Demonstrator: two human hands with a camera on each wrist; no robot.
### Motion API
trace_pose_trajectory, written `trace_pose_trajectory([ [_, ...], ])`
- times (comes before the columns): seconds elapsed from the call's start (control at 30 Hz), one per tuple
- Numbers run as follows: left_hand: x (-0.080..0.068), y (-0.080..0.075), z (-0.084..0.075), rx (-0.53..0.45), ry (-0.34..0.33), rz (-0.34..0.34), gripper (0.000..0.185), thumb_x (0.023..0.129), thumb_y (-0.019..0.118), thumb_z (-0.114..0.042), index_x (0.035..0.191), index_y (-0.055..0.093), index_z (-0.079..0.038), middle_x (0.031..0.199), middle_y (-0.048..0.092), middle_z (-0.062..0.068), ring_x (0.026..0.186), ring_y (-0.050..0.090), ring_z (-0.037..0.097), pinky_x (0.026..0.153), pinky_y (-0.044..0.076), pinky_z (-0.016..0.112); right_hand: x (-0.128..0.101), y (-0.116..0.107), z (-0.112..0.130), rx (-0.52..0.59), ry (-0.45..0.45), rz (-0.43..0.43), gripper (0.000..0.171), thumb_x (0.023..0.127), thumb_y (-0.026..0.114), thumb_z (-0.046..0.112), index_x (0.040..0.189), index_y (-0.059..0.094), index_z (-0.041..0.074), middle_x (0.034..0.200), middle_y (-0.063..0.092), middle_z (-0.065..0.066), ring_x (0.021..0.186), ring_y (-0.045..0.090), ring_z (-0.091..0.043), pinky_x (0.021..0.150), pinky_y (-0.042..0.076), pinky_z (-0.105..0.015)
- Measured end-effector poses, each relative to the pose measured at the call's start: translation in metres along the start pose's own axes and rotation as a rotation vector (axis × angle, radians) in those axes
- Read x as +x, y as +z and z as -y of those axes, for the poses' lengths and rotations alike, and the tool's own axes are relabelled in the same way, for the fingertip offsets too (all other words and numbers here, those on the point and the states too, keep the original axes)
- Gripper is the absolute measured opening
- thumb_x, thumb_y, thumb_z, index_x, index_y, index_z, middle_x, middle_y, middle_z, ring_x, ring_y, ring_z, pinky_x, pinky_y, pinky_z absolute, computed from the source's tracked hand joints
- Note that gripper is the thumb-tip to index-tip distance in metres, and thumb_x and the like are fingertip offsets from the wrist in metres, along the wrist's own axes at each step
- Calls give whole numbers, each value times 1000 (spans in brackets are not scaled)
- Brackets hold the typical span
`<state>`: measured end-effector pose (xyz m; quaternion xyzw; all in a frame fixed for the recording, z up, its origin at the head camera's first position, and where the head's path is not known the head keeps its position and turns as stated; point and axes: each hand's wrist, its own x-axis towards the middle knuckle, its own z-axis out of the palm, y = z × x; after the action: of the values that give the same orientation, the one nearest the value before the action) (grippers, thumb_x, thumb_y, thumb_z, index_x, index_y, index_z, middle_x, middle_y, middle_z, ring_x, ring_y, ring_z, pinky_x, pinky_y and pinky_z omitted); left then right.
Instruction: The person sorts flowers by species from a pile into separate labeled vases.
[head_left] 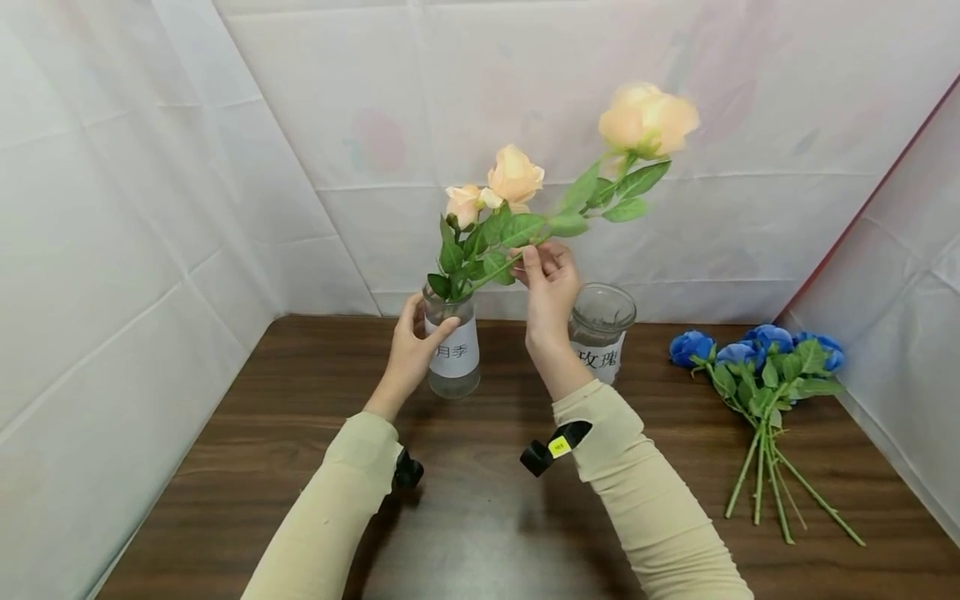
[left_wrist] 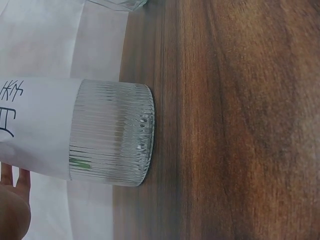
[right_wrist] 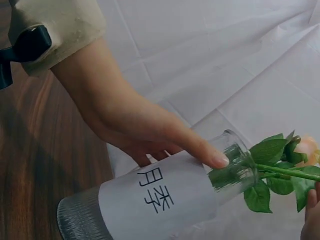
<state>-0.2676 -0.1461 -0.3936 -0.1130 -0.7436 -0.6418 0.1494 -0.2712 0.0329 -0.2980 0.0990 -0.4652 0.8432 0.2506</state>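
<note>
My left hand (head_left: 411, 354) grips a ribbed glass vase (head_left: 454, 385) with a white paper label, its thumb lying across the front near the neck. The vase stands upright on the table. Peach-coloured roses (head_left: 515, 175) with green leaves lean out of its mouth. My right hand (head_left: 551, 296) pinches the green stem of another, longer peach rose (head_left: 648, 121), which slants up to the right. That stem's lower part enters the vase mouth, as the right wrist view shows. In the left wrist view, a bit of green (left_wrist: 80, 163) shows through the ribbed glass.
A second labelled glass jar (head_left: 604, 310) stands behind my right wrist. Several blue roses (head_left: 768, 342) lie in a bunch at the table's right, stems towards me. White cloth (head_left: 480, 92) hangs behind and at both sides of the brown wooden table (head_left: 465, 533).
</note>
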Motion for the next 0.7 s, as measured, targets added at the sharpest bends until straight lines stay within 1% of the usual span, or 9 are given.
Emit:
trace_pose_trajectory([
  [0.1, -1, -1, 1, 1, -7, -7, 57, 94, 70, -28, 143, 44, -15, 134, 53, 7, 119, 50, 22, 101, 40, 44, -5, 2, -9, -57, 86, 41, 10, 95, 63, 2, 92, 57, 8, 81, 71, -1, 72, 67, -14, 74, 57, -28],
  [0.17, -2, -2, 2, 2, -11, -12, 58, 93, 71, -28, 143, 44, -16, 135, 53, 6, 120, 50, 22, 102, 40, 44, -9, 3, -16, -125, 135, 73, 4, 96, 63, 4, 96, 59, 5, 84, 71, -3, 73, 67, -13, 78, 57, -30],
  [0.2, -2, -2, 3, 3, -14, -13, 58, 93, 71, -28, 143, 43, -16, 135, 53, 6, 120, 50, 22, 102, 40, 44, -12, 4, -19, -162, 152, 86, 5, 96, 63, 6, 98, 61, 3, 86, 71, -5, 75, 67, -13, 80, 57, -31],
  [0.23, -2, -2, 4, 2, -14, -14, 59, 93, 71, -28, 143, 43, -16, 136, 53, 6, 121, 50, 22, 103, 39, 45, -14, 5, -21, -194, 161, 96, 10, 97, 63, 8, 101, 62, 0, 88, 71, -7, 77, 67, -14, 83, 57, -32],
  [0.33, -2, -1, 5, 0, -9, -17, 59, 93, 71, -29, 143, 43, -16, 136, 52, 6, 122, 49, 22, 104, 38, 46, -17, 6, -29, -259, 158, 107, 23, 99, 61, 14, 105, 64, -9, 92, 70, -14, 81, 67, -14, 88, 55, -36],
  [0.37, -2, -1, 5, -1, -5, -17, 59, 93, 71, -28, 143, 43, -16, 136, 53, 7, 122, 49, 22, 104, 38, 47, -18, 6, -31, -275, 152, 110, 26, 99, 62, 15, 106, 65, -10, 93, 69, -15, 83, 66, -14, 89, 54, -36],
  [0.43, -1, -1, 6, -2, 4, -20, 58, 93, 71, -28, 142, 44, -15, 135, 53, 7, 121, 49, 22, 104, 39, 47, -19, 6, -34, -302, 144, 108, 26, 99, 64, 15, 106, 67, -10, 92, 69, -13, 83, 65, -14, 89, 54, -36],
  [0.57, -1, -1, 6, 2, 3, -23, 56, 93, 71, -27, 141, 45, -15, 133, 54, 7, 120, 50, 22, 102, 39, 47, -21, 7, -39, -348, 155, 100, 22, 96, 68, 15, 104, 71, -6, 90, 70, -7, 83, 64, -13, 84, 54, -33],
  [0.7, -1, -1, 7, 2, -6, -16, 56, 94, 71, -26, 142, 44, -14, 134, 53, 8, 120, 49, 23, 104, 38, 49, -21, 8, -43, -343, 168, 77, 24, 95, 69, 16, 104, 72, -6, 91, 71, -8, 84, 65, -15, 85, 54, -34],
])
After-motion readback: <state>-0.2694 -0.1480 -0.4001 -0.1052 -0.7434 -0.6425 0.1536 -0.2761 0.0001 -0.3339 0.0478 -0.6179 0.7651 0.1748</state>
